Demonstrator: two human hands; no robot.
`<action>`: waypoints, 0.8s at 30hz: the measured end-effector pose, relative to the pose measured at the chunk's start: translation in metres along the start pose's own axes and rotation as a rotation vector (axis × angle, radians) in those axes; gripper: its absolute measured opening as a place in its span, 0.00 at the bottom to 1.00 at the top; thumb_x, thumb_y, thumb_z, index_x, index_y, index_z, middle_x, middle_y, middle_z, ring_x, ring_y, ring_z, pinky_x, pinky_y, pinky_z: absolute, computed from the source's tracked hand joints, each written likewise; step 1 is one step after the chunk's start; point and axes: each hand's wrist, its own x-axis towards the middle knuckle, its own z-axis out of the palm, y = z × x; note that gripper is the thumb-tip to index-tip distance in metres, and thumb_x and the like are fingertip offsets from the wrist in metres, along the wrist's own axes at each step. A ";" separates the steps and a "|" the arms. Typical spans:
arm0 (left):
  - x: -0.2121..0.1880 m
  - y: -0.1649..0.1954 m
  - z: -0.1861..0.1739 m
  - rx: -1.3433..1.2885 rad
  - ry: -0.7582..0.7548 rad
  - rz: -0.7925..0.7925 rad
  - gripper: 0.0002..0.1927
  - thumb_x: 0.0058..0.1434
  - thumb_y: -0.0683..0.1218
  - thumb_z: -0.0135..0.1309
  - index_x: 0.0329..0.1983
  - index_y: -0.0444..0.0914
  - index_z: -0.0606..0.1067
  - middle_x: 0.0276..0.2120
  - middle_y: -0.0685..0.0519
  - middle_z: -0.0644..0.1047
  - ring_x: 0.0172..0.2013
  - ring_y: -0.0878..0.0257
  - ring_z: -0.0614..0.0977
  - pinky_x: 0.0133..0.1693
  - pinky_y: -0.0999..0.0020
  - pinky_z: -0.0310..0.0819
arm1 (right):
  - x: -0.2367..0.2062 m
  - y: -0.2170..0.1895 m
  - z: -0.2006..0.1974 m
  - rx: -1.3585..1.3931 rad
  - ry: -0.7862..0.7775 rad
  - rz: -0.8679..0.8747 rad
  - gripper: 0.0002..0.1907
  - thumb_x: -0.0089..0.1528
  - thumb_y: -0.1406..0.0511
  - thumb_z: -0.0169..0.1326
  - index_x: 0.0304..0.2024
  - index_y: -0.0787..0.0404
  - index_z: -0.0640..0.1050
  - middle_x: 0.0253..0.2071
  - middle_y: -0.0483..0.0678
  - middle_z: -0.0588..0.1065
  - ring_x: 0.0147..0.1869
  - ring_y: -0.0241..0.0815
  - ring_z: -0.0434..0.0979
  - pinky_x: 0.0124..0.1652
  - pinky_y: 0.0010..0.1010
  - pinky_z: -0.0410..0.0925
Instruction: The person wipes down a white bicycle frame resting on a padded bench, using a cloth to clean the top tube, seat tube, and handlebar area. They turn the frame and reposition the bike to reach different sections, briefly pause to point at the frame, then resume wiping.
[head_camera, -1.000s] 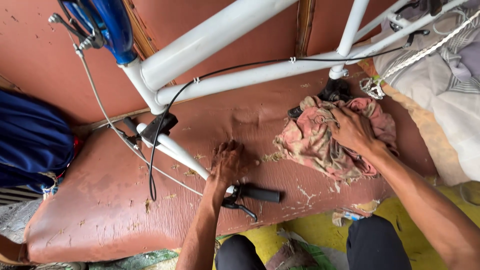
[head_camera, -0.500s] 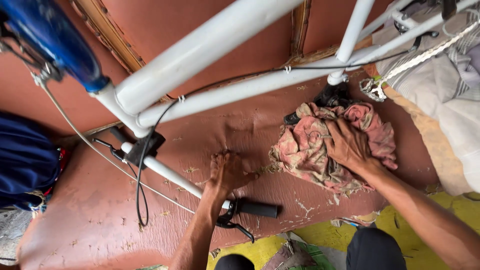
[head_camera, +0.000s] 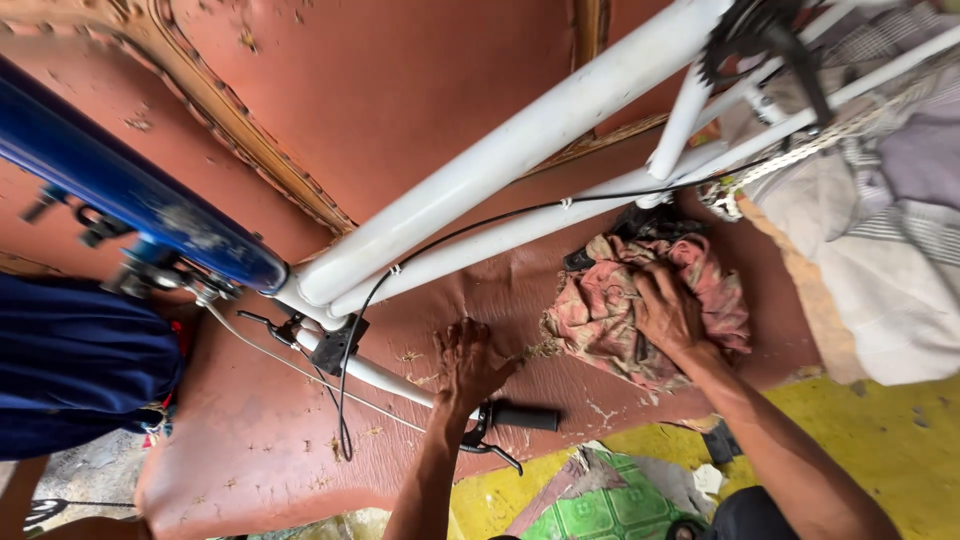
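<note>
Head view: the left hand (head_camera: 470, 365) rests fingers spread on the white handlebar (head_camera: 385, 378), beside the black grip (head_camera: 525, 417), not clenched. The right hand (head_camera: 668, 312) presses flat on a pink rag (head_camera: 610, 310) lying on the worn red cushion (head_camera: 250, 450) under the bike frame (head_camera: 510, 160).

A worn reddish-brown couch (head_camera: 420, 120) with cracked, flaking upholstery and a carved wooden trim (head_camera: 240, 130) fills most of the view. Below it lies a yellow floor (head_camera: 880, 440) with a green patterned mat (head_camera: 600, 515). Striped pale cloth (head_camera: 880, 230) is heaped at right, dark blue fabric (head_camera: 70, 370) at left. Daylight is soft and even.
</note>
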 end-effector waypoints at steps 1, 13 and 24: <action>0.000 0.000 -0.004 0.005 -0.027 -0.007 0.42 0.49 0.68 0.68 0.60 0.41 0.71 0.64 0.43 0.66 0.65 0.45 0.64 0.67 0.33 0.48 | 0.002 -0.006 -0.008 0.007 0.008 0.017 0.18 0.57 0.69 0.57 0.50 0.57 0.76 0.55 0.52 0.71 0.48 0.59 0.78 0.44 0.46 0.76; -0.138 0.059 -0.026 -0.364 0.215 -0.019 0.44 0.47 0.64 0.71 0.63 0.38 0.72 0.60 0.42 0.75 0.64 0.45 0.70 0.62 0.36 0.55 | 0.056 -0.029 -0.157 0.398 0.209 0.588 0.24 0.63 0.70 0.54 0.63 0.65 0.71 0.49 0.63 0.75 0.52 0.60 0.75 0.50 0.43 0.68; -0.151 0.133 -0.214 -0.437 0.256 0.142 0.37 0.58 0.64 0.61 0.61 0.35 0.74 0.57 0.39 0.77 0.61 0.43 0.73 0.63 0.46 0.59 | 0.118 -0.063 -0.279 0.667 0.626 0.482 0.06 0.73 0.71 0.52 0.52 0.65 0.76 0.47 0.53 0.74 0.50 0.48 0.75 0.53 0.37 0.71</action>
